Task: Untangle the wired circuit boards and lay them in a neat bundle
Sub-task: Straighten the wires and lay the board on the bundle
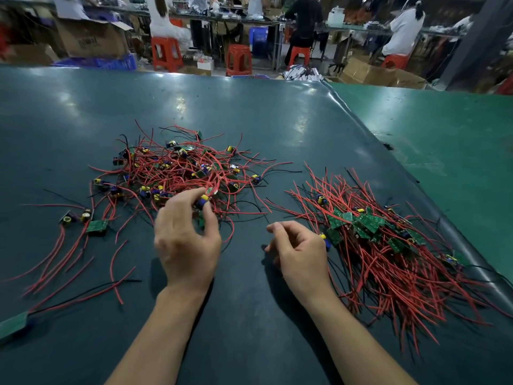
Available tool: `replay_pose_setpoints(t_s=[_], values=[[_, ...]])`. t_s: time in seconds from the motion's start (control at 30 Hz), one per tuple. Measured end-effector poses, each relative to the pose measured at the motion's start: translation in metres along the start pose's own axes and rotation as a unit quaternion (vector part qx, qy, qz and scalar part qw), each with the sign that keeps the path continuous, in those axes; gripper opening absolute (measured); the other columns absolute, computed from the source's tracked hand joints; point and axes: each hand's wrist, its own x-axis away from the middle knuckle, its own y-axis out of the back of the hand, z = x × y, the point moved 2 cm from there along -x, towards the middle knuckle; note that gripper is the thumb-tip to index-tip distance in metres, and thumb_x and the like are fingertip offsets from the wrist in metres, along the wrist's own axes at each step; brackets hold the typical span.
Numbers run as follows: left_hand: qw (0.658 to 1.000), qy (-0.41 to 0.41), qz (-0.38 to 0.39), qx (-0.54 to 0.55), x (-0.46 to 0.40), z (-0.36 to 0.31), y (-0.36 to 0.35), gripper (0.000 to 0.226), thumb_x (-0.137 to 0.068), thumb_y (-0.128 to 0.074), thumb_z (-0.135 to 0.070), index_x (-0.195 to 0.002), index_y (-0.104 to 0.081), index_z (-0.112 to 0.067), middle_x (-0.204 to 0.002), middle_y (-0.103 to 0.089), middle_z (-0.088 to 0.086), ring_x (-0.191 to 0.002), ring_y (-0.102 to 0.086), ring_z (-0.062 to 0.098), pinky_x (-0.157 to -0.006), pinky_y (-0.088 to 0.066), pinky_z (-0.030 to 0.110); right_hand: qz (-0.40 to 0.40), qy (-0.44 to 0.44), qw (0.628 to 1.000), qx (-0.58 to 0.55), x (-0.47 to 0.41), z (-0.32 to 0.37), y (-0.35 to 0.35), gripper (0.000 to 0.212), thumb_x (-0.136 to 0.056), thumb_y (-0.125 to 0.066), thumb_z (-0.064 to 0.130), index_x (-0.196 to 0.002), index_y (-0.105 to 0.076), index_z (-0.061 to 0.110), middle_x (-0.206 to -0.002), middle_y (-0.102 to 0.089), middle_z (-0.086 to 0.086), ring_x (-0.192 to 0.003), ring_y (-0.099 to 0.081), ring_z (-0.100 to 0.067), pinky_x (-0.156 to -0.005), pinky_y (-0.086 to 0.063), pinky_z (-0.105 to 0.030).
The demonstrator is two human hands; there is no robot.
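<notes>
Our left hand (186, 237) pinches one board (203, 202) between thumb and fingers at the near edge of the tangle (177, 169). Our right hand (299, 250) hangs loosely curled, holding nothing, just beside the bundle (383, 245) on the mat (249, 112).

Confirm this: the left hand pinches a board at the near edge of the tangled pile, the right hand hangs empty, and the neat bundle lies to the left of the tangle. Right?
Not quite. The head view shows the neat bundle lying to the right of the tangled pile, not the left. The rest holds: the left hand pinches a board at the pile's near edge, and the right hand hangs empty, fingers loosely curled.
</notes>
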Motion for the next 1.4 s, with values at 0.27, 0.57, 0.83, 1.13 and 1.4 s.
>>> replay_pose_setpoints(t_s=[0.27, 0.57, 0.83, 1.13, 1.4], values=[[0.959, -0.19, 0.072, 0.197, 0.021, -0.038, 0.004, 0.026, -0.084, -0.064, 0.005, -0.108, -0.062, -0.005, -0.116, -0.064, 0.011, -0.105, -0.063, 0.027, -0.092, -0.047, 0.036, 0.058, 0.006, 0.991, -0.123, 0.005, 0.007, -0.002, 0.041, -0.09, -0.05, 0.057, -0.087, -0.068, 0.021, -0.061, -0.066, -0.003, -0.042, -0.051, -0.013, -0.04, -0.038, -0.019], [0.939, 0.005, 0.155, 0.307, 0.027, -0.032, -0.014, 0.021, -0.083, -0.069, -0.002, -0.102, -0.065, -0.011, -0.11, -0.06, 0.006, -0.101, -0.064, 0.026, -0.084, -0.054, 0.032, 0.029, 0.005, 0.979, -0.201, 0.0, 0.012, 0.008, 0.01, -0.095, -0.058, 0.014, -0.086, -0.064, 0.015, -0.06, -0.065, 0.0, -0.041, -0.054, -0.011, -0.038, -0.042, -0.02], [0.842, 0.283, 0.291, 0.355, 0.026, -0.026, -0.027, 0.018, -0.081, -0.066, -0.03, -0.086, -0.074, -0.014, -0.077, -0.074, -0.001, -0.071, -0.068, 0.008, -0.066, -0.053, 0.023, 0.048, 0.037, 0.985, -0.159, -0.003, 0.016, 0.008, 0.014, -0.089, -0.067, 0.002, -0.082, -0.069, 0.015, -0.064, -0.069, 0.002, -0.051, -0.059, -0.008, -0.048, -0.049, -0.02], [0.79, 0.383, 0.222, 0.423, 0.025, -0.018, -0.029, 0.014, -0.076, -0.071, -0.03, -0.082, -0.072, -0.018, -0.075, -0.071, 0.002, -0.066, -0.065, 0.011, -0.06, -0.052, 0.02, 0.077, -0.037, 0.978, -0.192, -0.007, 0.012, 0.01, 0.007, -0.086, -0.071, 0.021, -0.086, -0.065, 0.016, -0.068, -0.07, -0.002, -0.05, -0.06, -0.013, -0.042, -0.047, -0.023], [0.812, 0.384, 0.157, 0.41, 0.024, -0.017, -0.029, 0.004, -0.089, -0.065, -0.011, -0.086, -0.062, -0.011, -0.072, -0.071, 0.0, -0.058, -0.068, 0.013, -0.053, -0.053, 0.02, 0.093, -0.048, 0.981, -0.161, -0.008, 0.013, 0.01, 0.025, -0.075, -0.073, 0.039, -0.079, -0.068, 0.015, -0.068, -0.071, -0.006, -0.052, -0.06, -0.012, -0.046, -0.046, -0.022]])
